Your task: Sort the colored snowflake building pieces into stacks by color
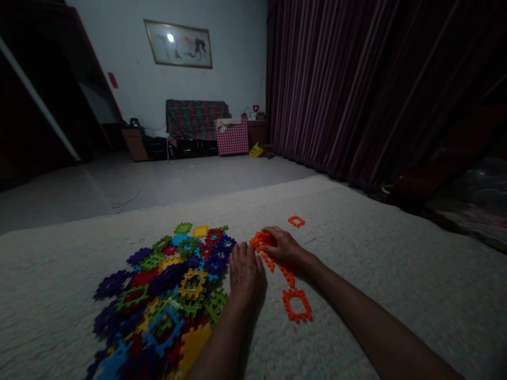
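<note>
My left hand [246,270] lies palm down on the pale cover, fingers stretched out beside the right edge of a mixed pile of plastic interlocking pieces [193,283]. The pile holds notched square frames and plates in blue, purple, green, yellow and red. Just to the right, my right hand [283,246] curls its fingers over a small cluster of orange interlocking pieces [258,240] and grips at least one; its palm hides part of them. Below that hand are triangular orange pieces [288,274] and a square orange frame [297,305]. Another orange frame [296,221] lies farther off.
A pale textured cover [356,253] spreads under everything, its far edge meeting the tiled floor [190,177]. Across the room stand a cloth-draped piece of furniture [198,119] and a checked pink panel [232,138]. Dark striped curtains [328,79] hang on the right.
</note>
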{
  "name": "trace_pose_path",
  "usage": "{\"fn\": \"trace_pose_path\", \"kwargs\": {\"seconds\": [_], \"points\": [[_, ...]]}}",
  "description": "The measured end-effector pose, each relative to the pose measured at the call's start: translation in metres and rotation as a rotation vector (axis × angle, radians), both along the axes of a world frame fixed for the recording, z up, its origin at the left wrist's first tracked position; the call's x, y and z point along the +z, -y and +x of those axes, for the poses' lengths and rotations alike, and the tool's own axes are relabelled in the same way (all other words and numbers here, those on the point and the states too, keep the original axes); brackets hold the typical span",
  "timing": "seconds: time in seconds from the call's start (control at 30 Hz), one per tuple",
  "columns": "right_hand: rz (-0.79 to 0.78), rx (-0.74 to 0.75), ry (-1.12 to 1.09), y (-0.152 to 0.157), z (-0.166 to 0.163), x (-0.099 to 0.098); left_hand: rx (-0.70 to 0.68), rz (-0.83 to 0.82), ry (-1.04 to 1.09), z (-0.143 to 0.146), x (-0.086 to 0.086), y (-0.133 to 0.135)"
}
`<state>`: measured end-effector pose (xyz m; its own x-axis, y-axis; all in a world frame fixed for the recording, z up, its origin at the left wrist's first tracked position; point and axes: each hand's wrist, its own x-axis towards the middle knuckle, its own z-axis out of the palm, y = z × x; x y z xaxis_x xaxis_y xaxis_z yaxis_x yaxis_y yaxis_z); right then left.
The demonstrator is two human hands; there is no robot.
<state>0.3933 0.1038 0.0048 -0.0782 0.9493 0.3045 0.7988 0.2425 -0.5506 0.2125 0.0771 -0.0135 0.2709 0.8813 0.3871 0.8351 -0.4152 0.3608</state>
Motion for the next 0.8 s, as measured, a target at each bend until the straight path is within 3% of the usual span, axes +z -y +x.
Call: {"fn": "trace_pose_path", "kwargs": {"seconds": [0.1, 0.23, 0.33, 0.57, 0.8], "points": [[0.009, -0.003, 0.002, -0.004, -0.002, -0.003, 0.009, -0.001, -0.002, 0.002, -0.004, 0.000], [-0.020, -0.169, 0.131, -0.002, -0.006, 0.001, 0.029, -0.042, -0.038, 0.003, -0.004, -0.001], [-0.053, -0.190, 0.212, 0.000, -0.009, 0.004, 0.015, -0.073, -0.063, 0.003, -0.004, -0.002], [0.024, -0.091, 0.058, -0.002, -0.002, 0.002, -0.011, -0.109, -0.092, 0.003, -0.002, -0.003], [0.046, -0.188, 0.036, -0.007, 0.019, 0.002, -0.001, -0.087, -0.079, 0.003, 0.000, 0.001]]}}
